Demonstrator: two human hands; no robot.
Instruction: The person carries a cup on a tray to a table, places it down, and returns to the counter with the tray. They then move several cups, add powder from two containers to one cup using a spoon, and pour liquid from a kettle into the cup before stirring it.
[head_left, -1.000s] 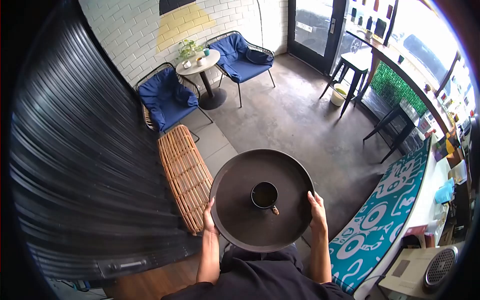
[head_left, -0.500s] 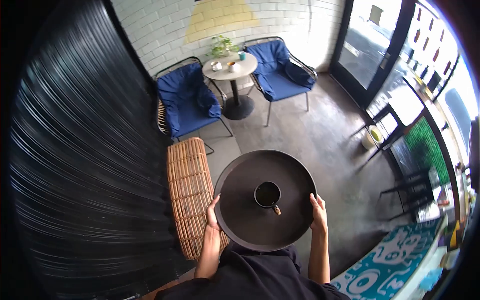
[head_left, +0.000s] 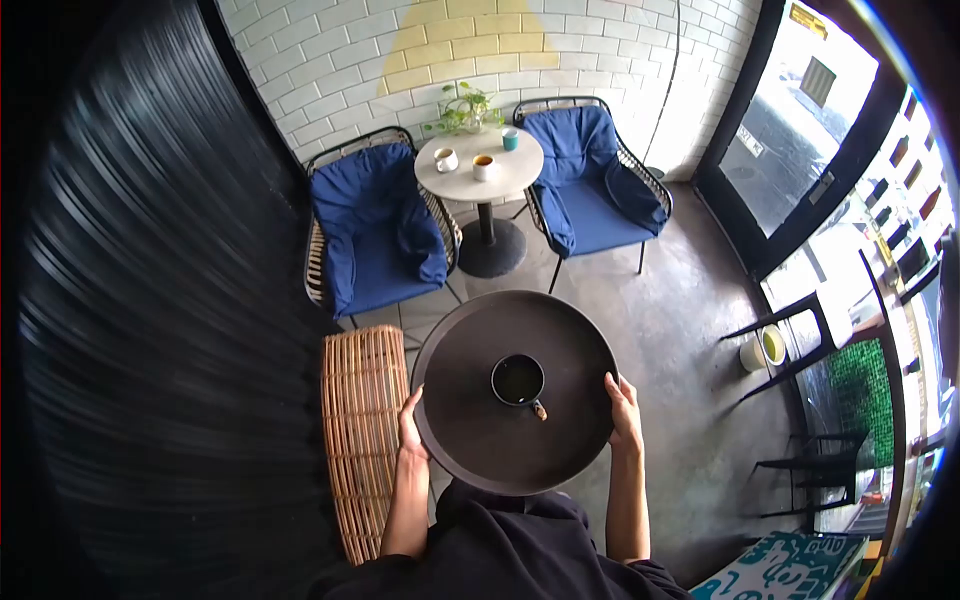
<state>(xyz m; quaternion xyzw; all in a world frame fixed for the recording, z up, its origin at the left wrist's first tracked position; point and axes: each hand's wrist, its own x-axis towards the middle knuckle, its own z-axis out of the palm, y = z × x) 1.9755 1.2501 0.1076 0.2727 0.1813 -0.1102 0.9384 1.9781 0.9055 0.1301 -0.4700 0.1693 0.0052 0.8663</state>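
A round dark tray (head_left: 460, 430) is held level in front of the body. My left hand (head_left: 411, 424) grips its left rim, thumb on top and fingers largely hidden beneath. On the right rim my right hand (head_left: 623, 410) holds it the same way. Near the tray's middle stands a black cup (head_left: 518, 380) with dark contents, its handle towards me with a brownish end. Beyond, a round table (head_left: 455, 184) bears two white cups (head_left: 445, 160) (head_left: 483, 168), a teal cup (head_left: 510, 139) and a leafy plant (head_left: 466, 108).
Blue-cushioned chairs (head_left: 385, 245) (head_left: 600, 205) flank the table. A wicker bench (head_left: 365, 440) stands at the left, beside a dark corrugated wall (head_left: 150, 300). To the right are a white bucket (head_left: 763, 350), black stools (head_left: 820, 325) and a glass door (head_left: 800, 120).
The round table and chairs appear closer and larger. Both hands still hold the tray, which sits slightly further left in view. More of the door shows at the right.
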